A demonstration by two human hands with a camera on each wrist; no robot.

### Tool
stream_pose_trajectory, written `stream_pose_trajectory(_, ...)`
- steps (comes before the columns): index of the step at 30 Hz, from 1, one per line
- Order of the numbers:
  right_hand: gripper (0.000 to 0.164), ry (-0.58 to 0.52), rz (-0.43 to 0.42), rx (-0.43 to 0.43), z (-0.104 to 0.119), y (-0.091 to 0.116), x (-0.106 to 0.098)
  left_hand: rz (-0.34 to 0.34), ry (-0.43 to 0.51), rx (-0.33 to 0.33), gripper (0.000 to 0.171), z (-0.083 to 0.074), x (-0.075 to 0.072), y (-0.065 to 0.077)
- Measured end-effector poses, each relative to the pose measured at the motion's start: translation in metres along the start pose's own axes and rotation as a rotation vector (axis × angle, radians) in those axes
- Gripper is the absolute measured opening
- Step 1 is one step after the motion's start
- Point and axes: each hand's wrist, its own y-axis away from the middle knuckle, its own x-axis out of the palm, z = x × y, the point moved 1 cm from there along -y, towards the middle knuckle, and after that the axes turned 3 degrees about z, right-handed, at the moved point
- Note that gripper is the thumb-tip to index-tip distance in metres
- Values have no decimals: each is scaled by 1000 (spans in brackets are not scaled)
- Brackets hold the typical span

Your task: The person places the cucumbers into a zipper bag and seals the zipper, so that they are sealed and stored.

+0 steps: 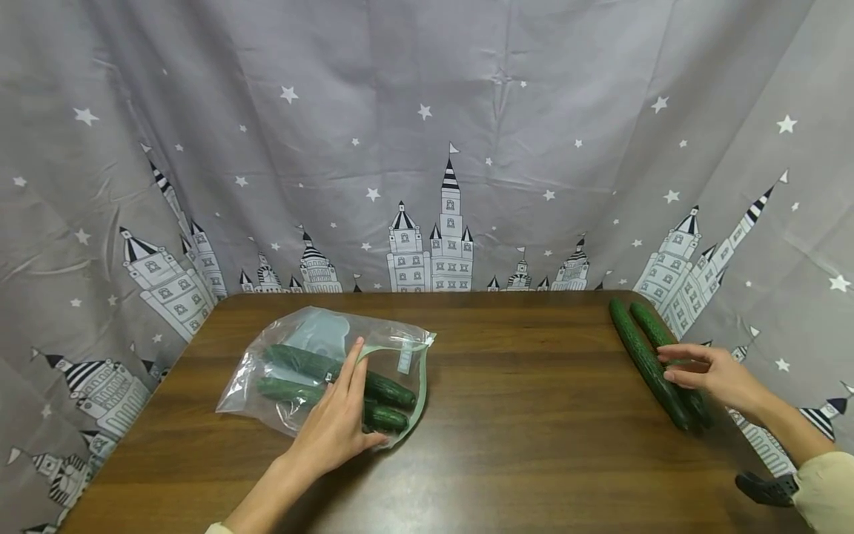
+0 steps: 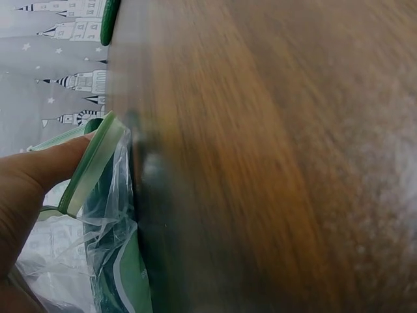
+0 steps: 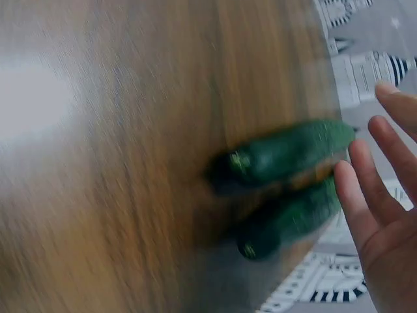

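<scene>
A clear zip bag [image 1: 243,382] with a green rim lies on the left of the table, two cucumbers [image 1: 390,391] inside it. My left hand [image 1: 336,415] rests across the bag's mouth, fingers extended and thumb apart at the near rim. In the left wrist view the thumb touches the green zip rim [image 2: 98,163]; its tip is partly hidden behind it. Two more cucumbers [image 1: 643,360] lie side by side at the table's right edge. Over them hovers my right hand [image 1: 717,377], fingers spread and holding nothing. The right wrist view shows these cucumbers [image 3: 287,153] blurred, close to the fingertips [image 3: 344,171].
The brown wooden table [image 1: 514,415] stretches between the bag and the right-hand cucumbers. A grey curtain [image 1: 534,96] printed with castles and stars hangs behind and along both sides. A dark strap [image 1: 767,489] is by the right sleeve.
</scene>
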Motion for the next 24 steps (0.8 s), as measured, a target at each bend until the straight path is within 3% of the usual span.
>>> stream_pose_trajectory(3, 43, 92, 20, 49, -3, 0, -5, -3, 1, -4, 139, 0, 0, 0)
stream_pose_trajectory(7, 48, 210, 36, 34, -9, -3, -5, -1, 4, -8, 139, 0, 0, 0)
stream_pose_trajectory(14, 49, 283, -17, 3, -17, -4, 3, 8, 16, -9, 138, -1, 2, -1)
stream_pose_trajectory(19, 61, 432, -23, 37, -16, -6, 11, 16, 17, -14, 139, 0, 3, -1)
stream_pose_trajectory(24, 75, 569, -21, -2, -16, -9, 18, 6, 17, -12, 140, 0, 3, -2)
